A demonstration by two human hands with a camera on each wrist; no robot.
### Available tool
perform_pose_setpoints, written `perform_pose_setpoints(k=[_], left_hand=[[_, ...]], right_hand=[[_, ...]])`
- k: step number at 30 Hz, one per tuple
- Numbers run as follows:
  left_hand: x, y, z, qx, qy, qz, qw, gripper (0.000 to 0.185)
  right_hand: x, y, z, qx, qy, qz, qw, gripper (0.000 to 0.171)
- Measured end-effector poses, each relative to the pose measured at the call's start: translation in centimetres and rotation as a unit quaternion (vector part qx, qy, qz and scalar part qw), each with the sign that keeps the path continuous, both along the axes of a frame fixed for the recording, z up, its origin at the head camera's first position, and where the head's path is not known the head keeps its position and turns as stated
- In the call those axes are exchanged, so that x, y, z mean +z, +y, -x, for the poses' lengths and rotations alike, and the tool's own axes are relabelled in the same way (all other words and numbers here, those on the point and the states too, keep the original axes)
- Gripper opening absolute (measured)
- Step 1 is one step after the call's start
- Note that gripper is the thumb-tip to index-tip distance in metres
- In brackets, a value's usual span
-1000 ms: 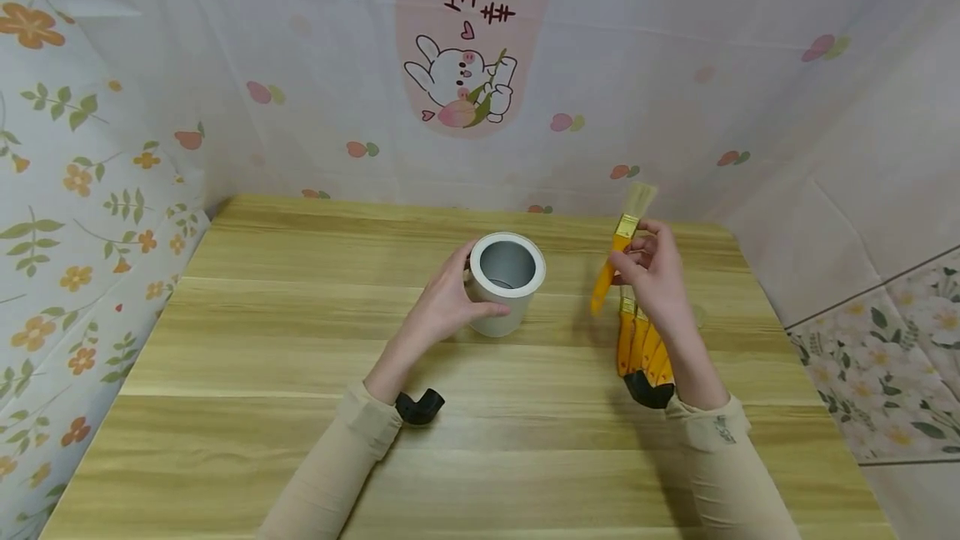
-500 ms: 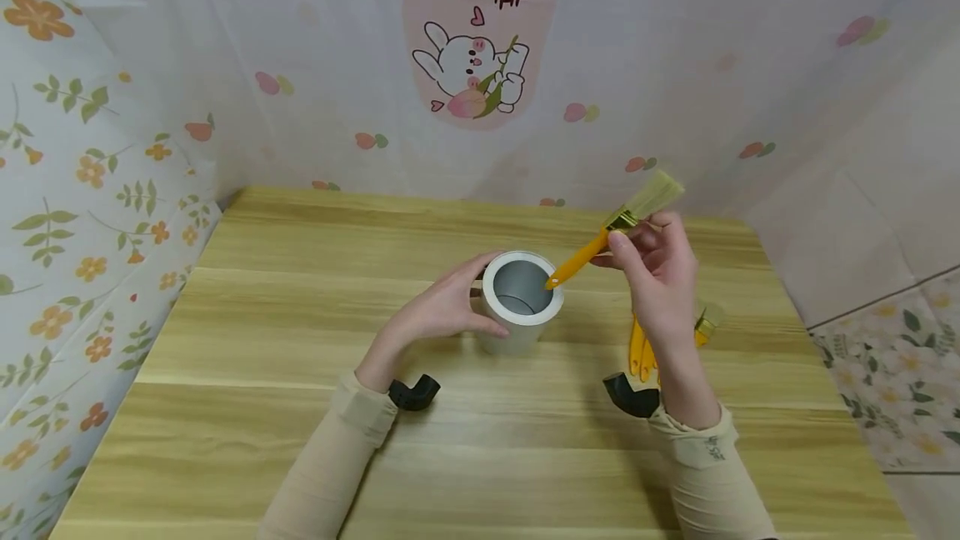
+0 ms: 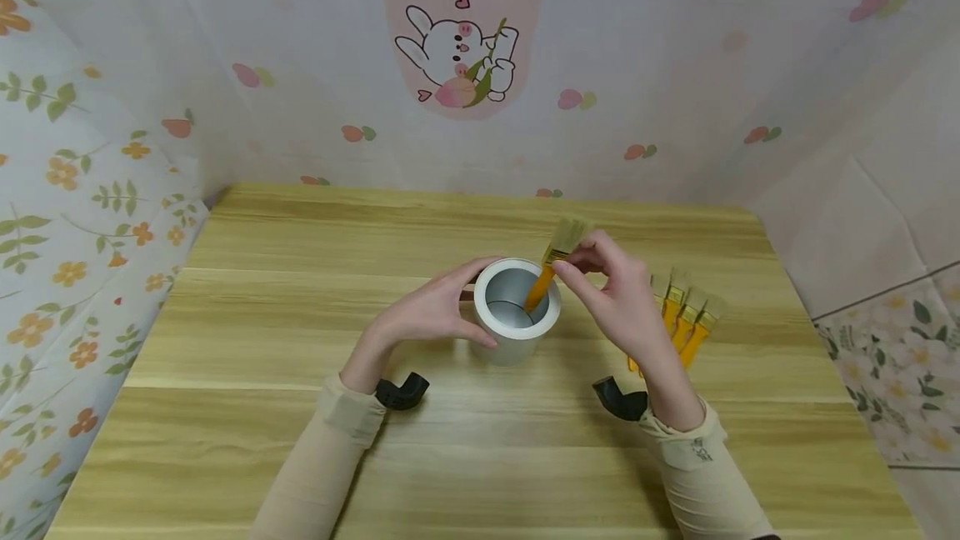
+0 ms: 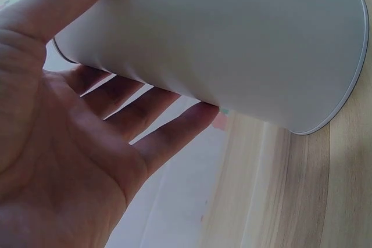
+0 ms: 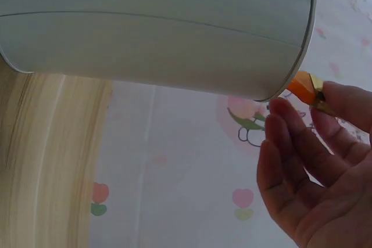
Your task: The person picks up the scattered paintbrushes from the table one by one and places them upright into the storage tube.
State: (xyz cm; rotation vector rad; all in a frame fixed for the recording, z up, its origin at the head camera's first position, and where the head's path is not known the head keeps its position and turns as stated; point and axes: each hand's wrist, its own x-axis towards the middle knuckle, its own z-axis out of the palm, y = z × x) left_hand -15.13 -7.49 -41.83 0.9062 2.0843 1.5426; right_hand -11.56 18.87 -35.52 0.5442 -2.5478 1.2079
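A white can (image 3: 501, 352) with a wide rim and grey inside stands upright on the table. My left hand (image 3: 423, 308) holds it from the left, thumb on the near side and fingers round the far side; the left wrist view shows the fingertips against the can's wall (image 4: 221, 45). My right hand (image 3: 618, 297) pinches a paintbrush (image 3: 538, 290) between thumb and fingers by its gold ferrule. The brush's orange handle points down into the can's mouth, its pale bristles up. In the right wrist view the handle (image 5: 301, 88) partly hides behind the can's rim.
Several more paintbrushes (image 3: 686, 322) with orange handles lie side by side right of the can, partly hidden by my right forearm. The wooden table (image 3: 300, 232) ends at a patterned cloth (image 3: 315, 107) at the back. Black curved pieces (image 3: 403, 391) sit at both wrists.
My right hand has carried the paintbrush leftward from above the other brushes, and its handle has gone down into the can. My left hand keeps its hold; the can has shifted slightly nearer.
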Motion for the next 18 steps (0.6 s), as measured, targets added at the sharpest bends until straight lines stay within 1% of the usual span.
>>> perform_pose_setpoints(k=[4,7,10,14,18], left_hand=[[0.1,0.0,0.0,-0.003,0.001,0.001,1.0,0.104],[0.2,0.0,0.0,-0.004,0.003,0.003,1.0,0.105],[0.2,0.0,0.0,-0.005,0.005,0.006,1.0,0.106],[0.2,-0.1,-0.1,-0.002,0.008,0.015,0.9999,0.106],[0.3,-0.1,-0.2,0.005,0.024,0.042,0.9988,0.105]], right_hand=[[-0.3,0.1,0.2,0.003,-0.029,-0.04,0.999,0.012],[-0.4,0.2,0.4,0.015,-0.052,-0.069,0.996,0.014],[-0.6,0.3,0.5,0.028,-0.068,-0.085,0.994,0.015],[-0.6,0.7,0.5,0.024,-0.073,-0.078,0.994,0.02],[-0.5,2.1,0.3,-0.008,-0.08,-0.058,0.995,0.027]])
